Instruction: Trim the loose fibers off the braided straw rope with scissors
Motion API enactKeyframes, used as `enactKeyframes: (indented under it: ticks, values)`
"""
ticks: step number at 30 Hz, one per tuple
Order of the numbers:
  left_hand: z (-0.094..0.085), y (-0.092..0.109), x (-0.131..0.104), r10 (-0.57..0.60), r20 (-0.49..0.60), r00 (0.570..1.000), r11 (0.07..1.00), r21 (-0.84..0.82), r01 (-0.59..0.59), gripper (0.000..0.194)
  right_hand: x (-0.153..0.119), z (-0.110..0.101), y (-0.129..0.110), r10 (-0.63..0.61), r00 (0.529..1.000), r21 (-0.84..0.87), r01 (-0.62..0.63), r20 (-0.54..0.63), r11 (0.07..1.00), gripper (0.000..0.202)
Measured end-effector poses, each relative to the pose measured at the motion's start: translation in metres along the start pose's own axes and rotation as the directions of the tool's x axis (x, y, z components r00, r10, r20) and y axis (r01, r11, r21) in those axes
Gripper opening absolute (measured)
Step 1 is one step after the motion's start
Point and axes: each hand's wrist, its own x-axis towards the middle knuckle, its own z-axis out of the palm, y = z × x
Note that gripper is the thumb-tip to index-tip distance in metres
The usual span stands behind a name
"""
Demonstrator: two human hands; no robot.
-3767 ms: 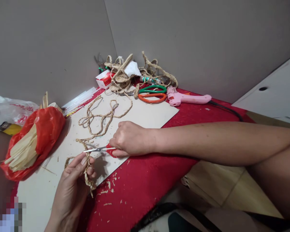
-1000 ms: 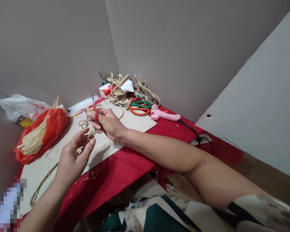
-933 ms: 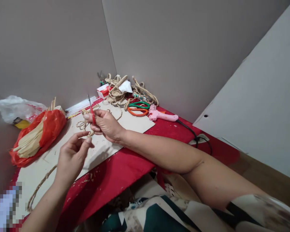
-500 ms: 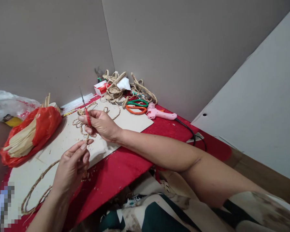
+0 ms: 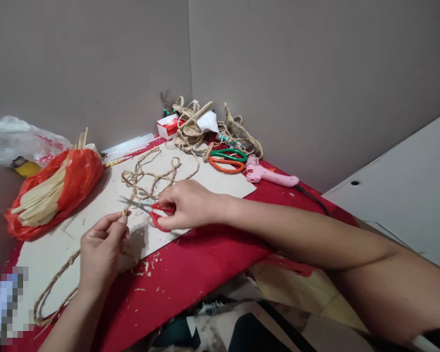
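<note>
A thin braided straw cord (image 5: pixel 154 182) lies in loose loops on a pale board (image 5: pixel 220 186). My left hand (image 5: pixel 101 249) pinches this cord between thumb and fingertips, and more of it curves over the board at the lower left. My right hand (image 5: pixel 190 205) has its fingers in the red handles of small scissors (image 5: pixel 157 217). Their blades stand parted and point left, with the cord at or between them just above my left fingertips. Whether the blades touch the cord I cannot tell.
An orange-red plastic bag (image 5: pixel 82 173) with flat straw strips (image 5: pixel 44 198) lies at left. Toward the corner are heaped cord (image 5: pixel 190 129), a red-and-white box (image 5: pixel 167 127), scissors with green and orange handles (image 5: pixel 227 161) and a pink glue gun (image 5: pixel 273 176). Red cloth (image 5: pixel 205 264) covers the table.
The scissors have swung down from pointing upward, and their blades now lie across by the cord. My right hand has shifted right and lower. My left hand keeps its pinch.
</note>
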Motion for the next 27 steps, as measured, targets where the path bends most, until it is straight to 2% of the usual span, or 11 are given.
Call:
enactKeyframes:
  ticks: [3, 6, 9, 15, 18, 23, 27]
  values:
    - [0.000, -0.002, -0.002, 0.004, -0.020, 1.000, 0.998, 0.068, -0.003, 0.027, -0.004, 0.008, 0.003, -0.010, 0.995, -0.233, 0.034, 0.102, 0.972, 0.031]
    - [0.000, -0.004, -0.006, 0.001, -0.048, 0.999, 0.989, 0.147, 0.006, 0.027, -0.004, 0.011, 0.010, -0.027, 0.987, -0.320, 0.077, 0.158, 0.944, 0.032]
    - [0.000, -0.006, -0.007, 0.001, -0.064, 0.998, 0.981, 0.193, 0.012, 0.027, -0.003, 0.013, 0.015, -0.041, 0.983, -0.340, 0.100, 0.176, 0.935, 0.033]
    - [-0.001, -0.011, -0.007, -0.083, 0.035, 0.996, 0.985, 0.156, 0.077, 0.031, -0.005, 0.019, 0.015, -0.054, 0.975, -0.389, 0.137, 0.215, 0.911, 0.035]
    - [0.004, -0.006, -0.011, -0.132, 0.000, 0.991, 0.981, 0.141, 0.130, 0.031, -0.005, 0.022, 0.012, -0.065, 0.971, -0.426, 0.161, 0.232, 0.890, 0.038]
    - [0.005, 0.000, -0.013, -0.127, -0.072, 0.989, 0.981, 0.141, 0.136, 0.027, -0.004, 0.023, 0.007, -0.074, 0.963, -0.471, 0.192, 0.259, 0.861, 0.041]
    - [-0.001, -0.006, -0.007, -0.185, 0.012, 0.983, 0.973, 0.139, 0.182, 0.031, -0.004, 0.024, 0.006, -0.072, 0.961, -0.487, 0.200, 0.268, 0.850, 0.039]
